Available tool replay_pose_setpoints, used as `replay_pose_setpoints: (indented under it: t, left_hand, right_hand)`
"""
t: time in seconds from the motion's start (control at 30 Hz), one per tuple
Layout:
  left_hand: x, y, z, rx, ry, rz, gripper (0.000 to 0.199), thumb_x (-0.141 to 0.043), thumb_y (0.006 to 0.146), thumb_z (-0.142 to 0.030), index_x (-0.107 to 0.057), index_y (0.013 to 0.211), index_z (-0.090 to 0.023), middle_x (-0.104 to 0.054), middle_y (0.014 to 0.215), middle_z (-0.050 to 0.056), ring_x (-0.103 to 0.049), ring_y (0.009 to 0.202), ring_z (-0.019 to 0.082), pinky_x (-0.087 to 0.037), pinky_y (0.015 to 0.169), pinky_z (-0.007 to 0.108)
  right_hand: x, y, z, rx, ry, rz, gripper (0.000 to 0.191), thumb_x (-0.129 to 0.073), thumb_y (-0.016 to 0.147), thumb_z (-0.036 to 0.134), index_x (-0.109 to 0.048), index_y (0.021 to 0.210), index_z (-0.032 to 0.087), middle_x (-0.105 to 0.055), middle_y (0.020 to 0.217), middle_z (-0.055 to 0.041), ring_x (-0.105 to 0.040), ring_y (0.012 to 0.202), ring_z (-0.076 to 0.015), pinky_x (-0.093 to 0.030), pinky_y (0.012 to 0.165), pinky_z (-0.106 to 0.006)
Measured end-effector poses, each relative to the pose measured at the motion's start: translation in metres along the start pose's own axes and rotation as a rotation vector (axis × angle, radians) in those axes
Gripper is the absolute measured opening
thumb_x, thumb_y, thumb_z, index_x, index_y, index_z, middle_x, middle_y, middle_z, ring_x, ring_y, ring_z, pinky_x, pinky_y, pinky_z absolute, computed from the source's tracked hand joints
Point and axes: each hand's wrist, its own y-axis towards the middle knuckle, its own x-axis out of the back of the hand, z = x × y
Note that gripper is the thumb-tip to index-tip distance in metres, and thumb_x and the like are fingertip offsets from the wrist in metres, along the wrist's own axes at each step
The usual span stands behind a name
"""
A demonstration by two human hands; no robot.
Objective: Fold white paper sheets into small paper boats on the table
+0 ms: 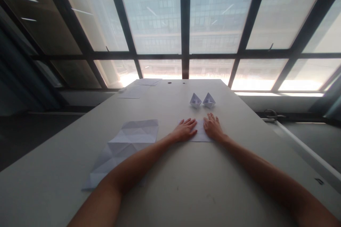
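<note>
A small piece of white paper [200, 135] lies flat on the white table [170, 170] in front of me, looking folded. My left hand [185, 130] presses on its left part, palm down with fingers stretched out. On its right part rests my right hand [213, 126], also flat with the fingers extended forward. The hands cover both sides of the paper, so only its middle shows. Just beyond them stand two folded paper boats, a left boat [195, 100] and a right boat [209, 100], side by side.
A large creased sheet [125, 150] lies to the left, partly under my left forearm. More white sheets [130, 93] sit at the table's far left. Beyond the far edge is a row of windows [160, 14]. A white rail [306, 143] runs along the right.
</note>
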Motion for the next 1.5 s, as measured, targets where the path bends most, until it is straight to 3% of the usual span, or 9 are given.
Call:
replay_pose_setpoints:
  t: [0.17,0.27,0.47,0.63,0.77,0.9,1.13,1.3,1.5]
  left_hand:
    - [0.001,0.0,-0.002,0.001,-0.015,-0.016,0.059,-0.024,0.103,-0.053,-0.025,0.156,-0.028,-0.026,0.162,0.005,-0.021,0.15,0.026,-0.015,0.12,0.053]
    - [0.001,0.0,-0.002,-0.002,-0.025,-0.021,0.052,-0.023,0.105,-0.046,-0.026,0.155,-0.03,-0.027,0.162,0.003,-0.023,0.149,0.026,-0.017,0.119,0.054]
    - [0.0,0.005,0.002,-0.008,-0.012,-0.03,0.047,-0.033,0.104,-0.035,-0.038,0.151,-0.031,-0.033,0.159,0.004,-0.03,0.147,0.026,-0.021,0.119,0.052]
    - [-0.002,0.007,0.007,-0.1,-0.064,-0.107,0.039,-0.04,0.102,-0.032,-0.06,0.135,-0.025,-0.048,0.149,0.004,-0.042,0.14,0.022,-0.029,0.119,0.038]
    - [-0.001,0.007,0.007,-0.189,-0.125,-0.149,0.036,-0.043,0.1,-0.029,-0.065,0.128,-0.024,-0.056,0.143,0.003,-0.047,0.136,0.018,-0.034,0.116,0.03]
    - [0.002,0.006,0.002,-0.215,-0.113,-0.124,0.039,-0.042,0.1,-0.027,-0.06,0.134,-0.023,-0.052,0.146,0.004,-0.044,0.139,0.018,-0.029,0.119,0.033]
    - [0.004,0.002,-0.003,0.057,-0.012,-0.017,0.06,-0.029,0.102,-0.048,-0.031,0.154,-0.017,-0.028,0.161,0.01,-0.023,0.149,0.031,-0.02,0.119,0.052]
    - [0.003,0.0,-0.002,0.14,0.015,0.013,0.069,-0.025,0.099,-0.062,-0.028,0.155,-0.022,-0.021,0.163,0.009,-0.013,0.15,0.037,-0.015,0.118,0.056]
    - [0.004,-0.001,0.0,0.083,0.022,-0.012,0.063,-0.028,0.101,-0.057,-0.031,0.154,-0.023,-0.024,0.162,0.01,-0.019,0.149,0.034,-0.016,0.118,0.055]
  right_hand:
    - [0.0,-0.007,0.017,0.221,0.095,0.064,0.052,-0.042,0.096,0.027,-0.044,0.147,0.015,-0.035,0.157,-0.015,-0.025,0.148,-0.0245,-0.016,0.12,-0.044]
    - [-0.003,-0.009,0.023,0.179,0.128,0.136,0.055,-0.036,0.1,0.03,-0.036,0.152,0.015,-0.035,0.158,-0.0148,-0.029,0.146,-0.0245,-0.019,0.119,-0.044]
    - [-0.003,-0.005,0.017,0.088,0.096,0.161,0.052,-0.03,0.101,0.029,-0.043,0.149,0.014,-0.035,0.158,-0.0126,-0.028,0.147,-0.0225,-0.017,0.12,-0.041]
    - [-0.004,-0.005,0.014,0.082,0.105,0.144,0.052,-0.028,0.1,0.025,-0.045,0.148,0.013,-0.037,0.157,-0.0129,-0.03,0.146,-0.0216,-0.017,0.12,-0.039]
    - [-0.005,-0.005,0.013,0.098,0.109,0.136,0.052,-0.026,0.1,0.022,-0.046,0.147,0.011,-0.038,0.156,-0.0142,-0.03,0.146,-0.0229,-0.019,0.119,-0.04]
    - [-0.004,-0.003,0.011,0.108,0.114,0.139,0.052,-0.027,0.1,0.022,-0.046,0.146,0.01,-0.038,0.156,-0.0144,-0.031,0.146,-0.0225,-0.019,0.119,-0.039]
    - [-0.002,-0.003,0.013,0.077,0.098,0.138,0.053,-0.033,0.098,0.024,-0.045,0.147,0.01,-0.037,0.156,-0.0143,-0.031,0.146,-0.0214,-0.019,0.12,-0.037]
    - [0.0,-0.003,0.014,0.067,0.104,0.148,0.052,-0.033,0.098,0.025,-0.045,0.147,0.01,-0.036,0.157,-0.0144,-0.03,0.146,-0.0217,-0.019,0.12,-0.038]
    - [0.0,-0.002,0.013,0.075,0.105,0.152,0.052,-0.034,0.098,0.025,-0.044,0.147,0.009,-0.036,0.157,-0.0153,-0.03,0.146,-0.0229,-0.019,0.12,-0.037]
